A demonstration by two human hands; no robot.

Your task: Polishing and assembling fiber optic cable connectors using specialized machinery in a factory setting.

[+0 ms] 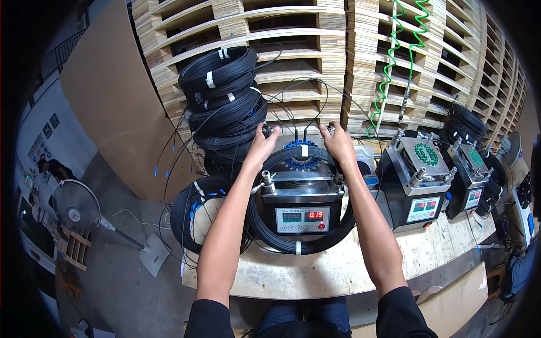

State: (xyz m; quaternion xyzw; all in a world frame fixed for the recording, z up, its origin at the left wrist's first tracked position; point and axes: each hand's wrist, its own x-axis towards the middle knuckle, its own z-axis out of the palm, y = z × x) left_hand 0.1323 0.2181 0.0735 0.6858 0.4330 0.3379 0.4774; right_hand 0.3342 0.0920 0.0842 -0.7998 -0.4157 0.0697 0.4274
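Note:
A black polishing machine (270,214) with a metal top and a lit red display stands on the bench in front of me. On its top sits a round fixture (290,163) ringed with blue connectors, two of them with black leads rising. A coil of black cable (267,239), bound with white tape, loops around the machine's front. My left hand (262,147) is closed around the far left corner knob, thumb pointing inward. My right hand (340,146) is closed around the far right knob, mostly covering it. The near knobs (268,181) stand free of my hands.
At back left rises a tall stack of black cable coils (225,121); another coil (183,217) lies beside the machine. Two similar machines (420,186) with green-ringed fixtures stand to the right. Wooden pallets (293,65) form a wall behind. A green spiral hose (387,70) hangs there.

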